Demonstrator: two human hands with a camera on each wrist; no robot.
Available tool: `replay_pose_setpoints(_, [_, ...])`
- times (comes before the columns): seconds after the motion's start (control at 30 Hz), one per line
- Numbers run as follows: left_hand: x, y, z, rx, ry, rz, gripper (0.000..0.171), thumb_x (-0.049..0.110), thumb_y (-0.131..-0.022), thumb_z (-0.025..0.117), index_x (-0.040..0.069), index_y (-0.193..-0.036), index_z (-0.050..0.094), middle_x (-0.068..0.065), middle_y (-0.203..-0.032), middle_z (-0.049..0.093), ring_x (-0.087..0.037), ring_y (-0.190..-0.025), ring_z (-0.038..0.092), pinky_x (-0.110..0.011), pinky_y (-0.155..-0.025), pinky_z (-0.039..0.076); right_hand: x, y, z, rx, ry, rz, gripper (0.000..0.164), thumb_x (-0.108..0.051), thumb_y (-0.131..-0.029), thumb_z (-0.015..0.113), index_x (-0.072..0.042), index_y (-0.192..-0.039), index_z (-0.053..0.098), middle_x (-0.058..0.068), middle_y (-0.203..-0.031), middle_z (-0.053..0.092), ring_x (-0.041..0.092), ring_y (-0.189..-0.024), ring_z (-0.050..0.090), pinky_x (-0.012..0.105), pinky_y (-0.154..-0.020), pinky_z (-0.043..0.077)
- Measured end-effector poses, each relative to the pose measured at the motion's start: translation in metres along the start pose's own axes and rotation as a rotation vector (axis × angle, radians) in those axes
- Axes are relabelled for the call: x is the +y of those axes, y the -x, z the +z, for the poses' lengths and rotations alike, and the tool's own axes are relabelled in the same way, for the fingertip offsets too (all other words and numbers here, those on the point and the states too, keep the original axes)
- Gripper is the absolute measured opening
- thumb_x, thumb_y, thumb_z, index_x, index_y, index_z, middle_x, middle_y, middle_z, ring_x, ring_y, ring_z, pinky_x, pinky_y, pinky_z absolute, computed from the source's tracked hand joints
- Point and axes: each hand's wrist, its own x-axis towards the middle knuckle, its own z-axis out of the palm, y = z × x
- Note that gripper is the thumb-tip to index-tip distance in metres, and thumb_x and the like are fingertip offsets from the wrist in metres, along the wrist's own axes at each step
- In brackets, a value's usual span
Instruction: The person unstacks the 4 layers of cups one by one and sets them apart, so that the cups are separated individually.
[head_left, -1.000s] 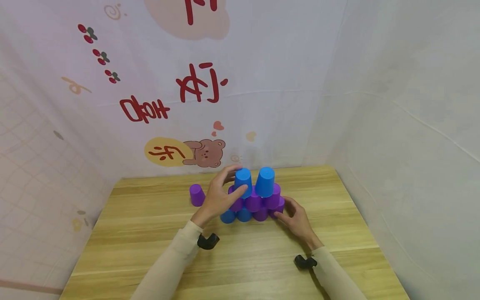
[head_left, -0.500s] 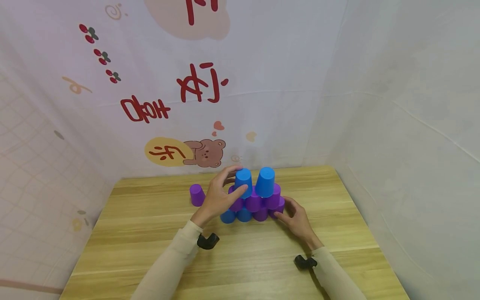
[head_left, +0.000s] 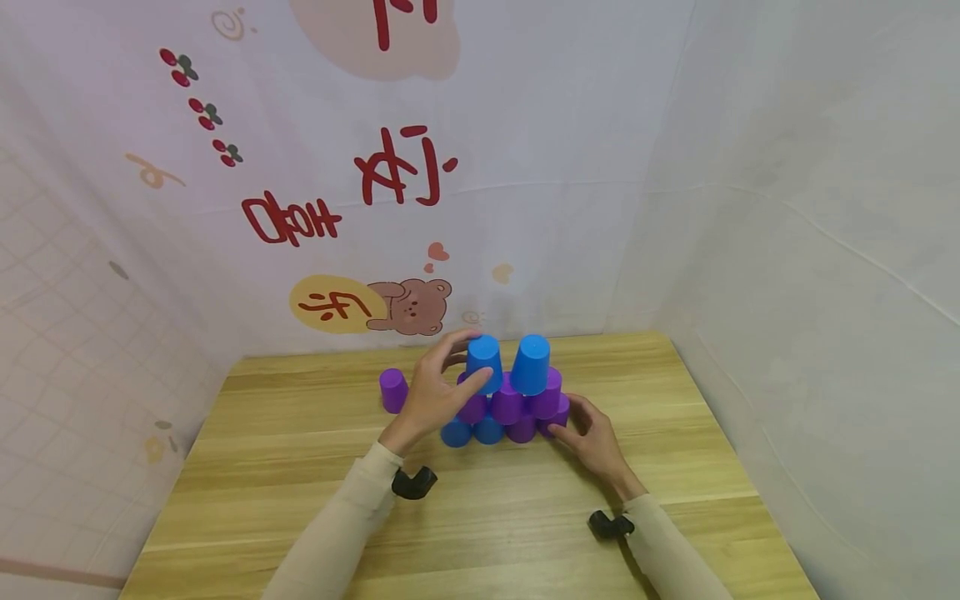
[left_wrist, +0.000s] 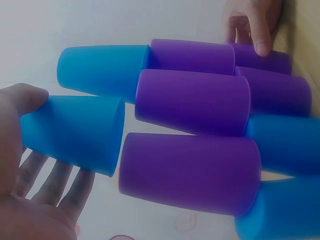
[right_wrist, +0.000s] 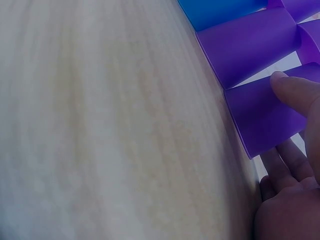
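Observation:
Upside-down plastic cups stand stacked as a pyramid on the table. My left hand (head_left: 437, 390) holds a blue cup (left_wrist: 75, 132) between thumb and fingers, over the left end of the middle row. Its rim is very near a purple cup (left_wrist: 190, 172); I cannot tell whether they touch. Beside it, another blue cup (head_left: 532, 365) rests on the right part of that row of three purple cups. At the bottom, two blue cups (head_left: 489, 428) sit left of two purple ones. My right hand (head_left: 596, 440) grips the bottom row's rightmost purple cup (right_wrist: 262, 115), thumb in front, fingers behind.
A lone purple cup (head_left: 393, 391) stands upside down on the wooden table (head_left: 300, 483), left of the pyramid and close to my left forearm. Behind the table hangs a white printed cloth (head_left: 540, 250), and pale cloth also covers both sides.
My left hand and its blue cup have shifted slightly left, widening the gap to the other top blue cup. The right hand stays where it was.

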Motion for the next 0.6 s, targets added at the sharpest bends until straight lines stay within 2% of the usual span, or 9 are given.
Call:
replay_pose_setpoints(0.23, [0.004, 0.001, -0.007, 0.029, 0.004, 0.023, 0.056, 0.009, -0.101, 0.083, 0.008, -0.154, 0.062, -0.013, -0.152, 0.072, -0.037, -0.136, 0.074, -0.059, -0.119, 0.062, 0.0, 0.001, 0.001, 0.002, 0.01, -0.02, 0.063, -0.011, -0.098, 0.089, -0.008, -0.155, 0.063, 0.02, -0.159, 0.066, 0.045, -0.159, 0.054, 0.006, -0.123, 0.041])
replay_pose_setpoints(0.4, [0.006, 0.001, -0.012, 0.047, -0.003, 0.055, 0.056, 0.005, -0.101, 0.082, 0.004, -0.153, 0.062, -0.014, -0.151, 0.072, -0.037, -0.135, 0.074, -0.059, -0.119, 0.061, 0.0, 0.0, 0.001, 0.002, 0.011, -0.009, 0.063, -0.012, -0.097, 0.09, -0.008, -0.154, 0.063, 0.019, -0.159, 0.067, 0.037, -0.158, 0.057, 0.005, -0.122, 0.041])
replay_pose_setpoints(0.5, [0.01, 0.0, -0.016, 0.056, -0.006, 0.067, 0.057, 0.004, -0.101, 0.082, 0.003, -0.153, 0.061, -0.014, -0.15, 0.072, -0.036, -0.135, 0.074, -0.057, -0.12, 0.061, -0.001, 0.0, 0.0, 0.001, 0.003, 0.003, 0.063, -0.012, -0.097, 0.09, -0.01, -0.154, 0.064, 0.017, -0.159, 0.067, 0.035, -0.158, 0.056, 0.005, -0.122, 0.041])
replay_pose_setpoints(0.6, [0.014, -0.001, -0.02, 0.063, -0.001, 0.072, 0.057, 0.003, -0.1, 0.082, 0.005, -0.153, 0.061, -0.014, -0.15, 0.072, -0.035, -0.135, 0.074, -0.051, -0.121, 0.061, -0.002, 0.0, 0.0, -0.002, 0.001, 0.006, 0.063, -0.012, -0.097, 0.09, -0.01, -0.154, 0.063, 0.017, -0.159, 0.067, 0.04, -0.158, 0.055, 0.005, -0.122, 0.041])
